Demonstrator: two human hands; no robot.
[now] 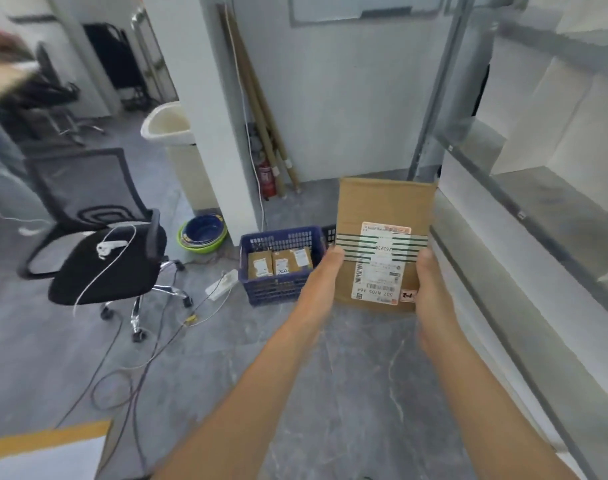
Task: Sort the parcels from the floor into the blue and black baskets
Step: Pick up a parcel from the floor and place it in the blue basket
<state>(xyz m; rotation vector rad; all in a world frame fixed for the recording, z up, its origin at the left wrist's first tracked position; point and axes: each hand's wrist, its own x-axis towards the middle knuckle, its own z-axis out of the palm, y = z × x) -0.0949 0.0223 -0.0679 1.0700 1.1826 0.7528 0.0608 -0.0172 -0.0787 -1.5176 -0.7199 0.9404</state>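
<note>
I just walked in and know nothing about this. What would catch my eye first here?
Front and centre, a flat cardboard parcel with a white shipping label is held up between the left hand and the right hand. Just left of it on the grey floor sits a blue basket already holding small parcels. Farther left stands a black office chair with a white cable draped over its seat.

Lots of clutter around here. There's a black mesh office chair (101,251) on the left with a white cable (108,247) draped over its seat. Thin wires (146,358) trail across the grey floor (347,393) to a white power strip (221,279). Stacked green and blue bowls (202,234) sit by the white pillar (205,98), a cream bin (172,140) behind it. Cardboard tubes (261,109) lean in the corner next to a red fire extinguisher (267,181).
</note>
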